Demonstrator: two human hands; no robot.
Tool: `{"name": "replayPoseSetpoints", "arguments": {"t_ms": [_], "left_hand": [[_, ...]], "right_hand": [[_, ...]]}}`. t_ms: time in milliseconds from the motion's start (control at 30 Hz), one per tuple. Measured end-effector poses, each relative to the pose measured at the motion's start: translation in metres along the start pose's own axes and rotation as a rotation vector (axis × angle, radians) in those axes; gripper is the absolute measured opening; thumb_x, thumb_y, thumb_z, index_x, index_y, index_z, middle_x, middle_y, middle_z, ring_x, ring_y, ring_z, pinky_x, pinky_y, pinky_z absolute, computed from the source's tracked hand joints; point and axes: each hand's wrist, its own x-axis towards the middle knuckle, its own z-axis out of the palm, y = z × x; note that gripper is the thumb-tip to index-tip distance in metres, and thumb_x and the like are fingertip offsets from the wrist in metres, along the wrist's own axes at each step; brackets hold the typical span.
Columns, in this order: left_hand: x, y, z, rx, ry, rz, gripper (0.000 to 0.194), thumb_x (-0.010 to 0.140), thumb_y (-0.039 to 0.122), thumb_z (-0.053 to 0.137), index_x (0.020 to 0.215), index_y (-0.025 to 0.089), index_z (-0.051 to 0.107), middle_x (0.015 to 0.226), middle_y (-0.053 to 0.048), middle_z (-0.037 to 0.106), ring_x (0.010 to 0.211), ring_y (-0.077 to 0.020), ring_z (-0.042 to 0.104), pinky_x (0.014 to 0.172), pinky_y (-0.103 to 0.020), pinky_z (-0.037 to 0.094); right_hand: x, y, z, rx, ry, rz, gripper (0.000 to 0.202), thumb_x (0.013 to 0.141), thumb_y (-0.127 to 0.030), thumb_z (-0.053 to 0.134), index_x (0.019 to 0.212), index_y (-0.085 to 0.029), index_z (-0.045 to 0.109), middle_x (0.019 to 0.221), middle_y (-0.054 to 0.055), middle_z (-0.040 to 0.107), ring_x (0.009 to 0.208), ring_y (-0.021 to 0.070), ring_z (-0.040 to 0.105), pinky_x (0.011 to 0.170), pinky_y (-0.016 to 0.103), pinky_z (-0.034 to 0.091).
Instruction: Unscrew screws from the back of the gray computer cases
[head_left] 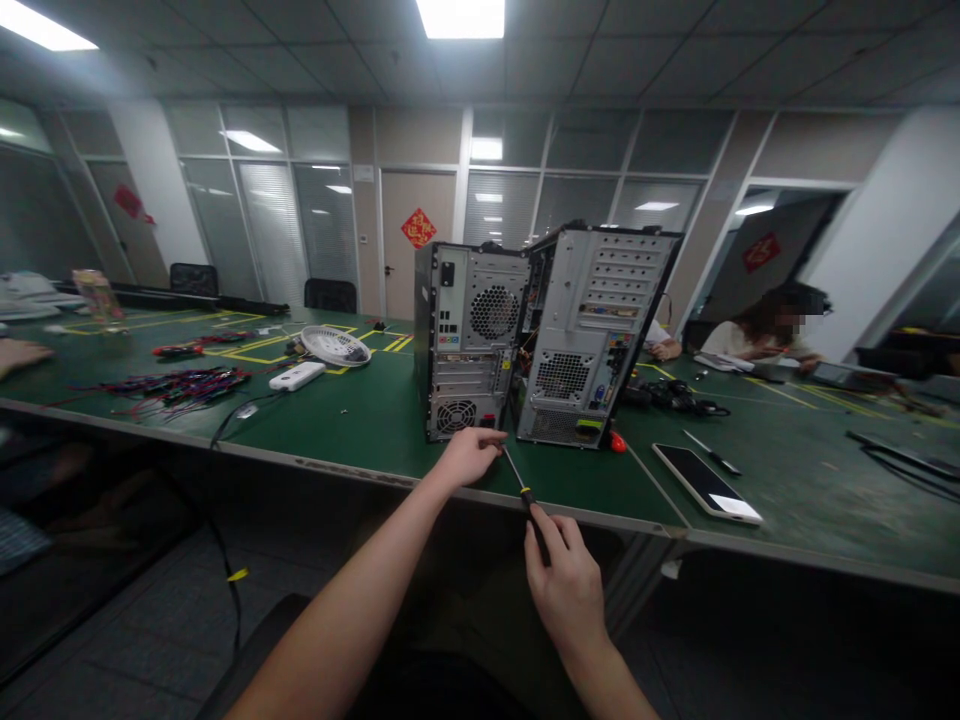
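Note:
My right hand (568,580) is closed around the dark handle of a screwdriver (514,468), whose thin metal shaft points up and left. At the shaft's tip, the thumb and index finger of my left hand (469,456) come together in a pinch. Whatever lies between those fingertips is too small to make out. Just behind my left hand a computer tower (469,375) stands upright, its rear panel with fan grilles and ports facing me. A second, larger computer tower (574,390) stands beside it on the right, slightly turned.
Right of the towers lie a phone (705,482), a pen-like tool (712,453) and black cables (682,398). On the left are bundled wires (176,385), a white power strip (297,376) and a white basket (335,346). A person (780,325) sits at the far right. The table's front edge (360,474) runs below my hands.

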Motion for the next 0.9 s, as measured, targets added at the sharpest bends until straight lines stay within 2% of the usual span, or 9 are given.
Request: {"name": "replayPoseSetpoints", "arguments": {"t_ms": [500, 600, 700, 800, 900], "left_hand": [[0.002, -0.004, 0.003, -0.203, 0.052, -0.022, 0.057, 0.079, 0.001, 0.06, 0.134, 0.016, 0.066, 0.093, -0.005, 0.081, 0.09, -0.017, 0.077, 0.095, -0.032, 0.057], [0.004, -0.008, 0.005, -0.26, 0.097, -0.039, 0.052, 0.077, -0.002, 0.061, 0.125, 0.018, 0.062, 0.087, -0.002, 0.078, 0.082, -0.0154, 0.076, 0.086, -0.031, 0.058], [0.005, -0.01, 0.006, -0.263, 0.123, -0.047, 0.033, 0.077, -0.001, 0.061, 0.104, 0.018, 0.06, 0.084, -0.001, 0.075, 0.075, -0.0139, 0.073, 0.08, -0.029, 0.058], [0.005, -0.009, 0.006, -0.236, 0.028, 0.002, 0.02, 0.078, 0.001, 0.061, 0.091, 0.017, 0.063, 0.085, -0.003, 0.075, 0.078, -0.0139, 0.072, 0.081, -0.029, 0.057], [0.004, -0.007, 0.005, -0.245, -0.09, 0.068, 0.028, 0.08, 0.004, 0.061, 0.104, 0.016, 0.07, 0.092, -0.005, 0.077, 0.085, -0.0148, 0.072, 0.087, -0.03, 0.057]], "right_hand": [[0.004, 0.002, 0.0, 0.067, 0.029, 0.029, 0.026, 0.106, -0.026, 0.053, 0.127, -0.018, 0.065, 0.099, 0.008, 0.068, 0.084, 0.0194, 0.071, 0.074, 0.029, 0.057], [0.013, 0.002, -0.002, 0.073, 0.04, 0.046, 0.025, 0.106, -0.027, 0.053, 0.126, -0.018, 0.066, 0.101, 0.008, 0.068, 0.087, 0.0203, 0.071, 0.076, 0.03, 0.058], [0.025, 0.003, -0.003, 0.064, 0.055, 0.056, 0.026, 0.106, -0.027, 0.053, 0.126, -0.017, 0.066, 0.101, 0.008, 0.068, 0.085, 0.0197, 0.07, 0.075, 0.03, 0.057], [0.037, 0.001, -0.002, 0.056, 0.068, 0.049, 0.027, 0.106, -0.027, 0.052, 0.125, -0.016, 0.067, 0.1, 0.009, 0.068, 0.085, 0.0199, 0.069, 0.074, 0.03, 0.057], [0.047, -0.001, 0.002, 0.055, 0.086, 0.035, 0.028, 0.105, -0.026, 0.052, 0.125, -0.015, 0.068, 0.099, 0.01, 0.067, 0.084, 0.0201, 0.069, 0.073, 0.03, 0.057]]}}
